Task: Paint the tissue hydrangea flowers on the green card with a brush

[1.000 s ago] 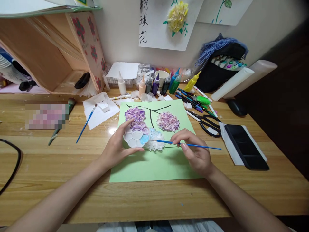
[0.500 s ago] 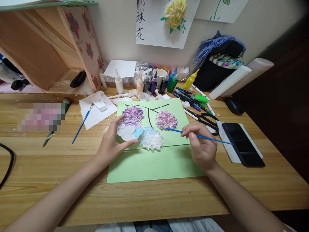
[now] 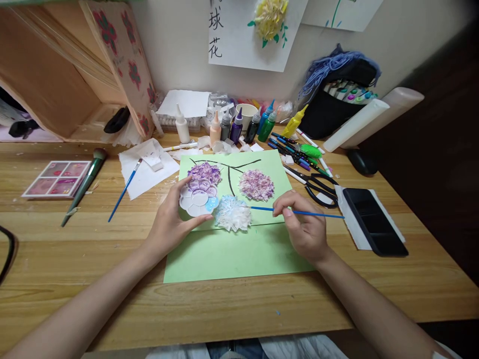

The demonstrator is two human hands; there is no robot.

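Between the thumb and fingers of my left hand (image 3: 170,214) is a white flower-shaped paint palette (image 3: 194,202) with purple and light-blue paint in its wells. My right hand (image 3: 301,224) pinches a blue paintbrush (image 3: 310,213), its tip at the right edge of a pale blue and white paper flower (image 3: 234,213). Whether the bristles touch the petals, I cannot tell. This flower sits on a green sheet (image 3: 224,257) with drawn black branches. A purple paper flower (image 3: 204,174) is partly covered by the palette, and a pink-purple flower (image 3: 256,185) lies above the brush.
Paint bottles (image 3: 236,127) stand in a row behind the sheet. Pens (image 3: 290,152) and black scissors (image 3: 322,189) lie to the right, near a phone-like black object (image 3: 374,222). On the left are a second brush (image 3: 125,189), a makeup brush (image 3: 84,184) and a palette box (image 3: 56,178).
My right hand has moved left with the paintbrush, bringing its tip from beside the pink-purple flower to the pale blue one. My left hand keeps the palette in nearly the same place.
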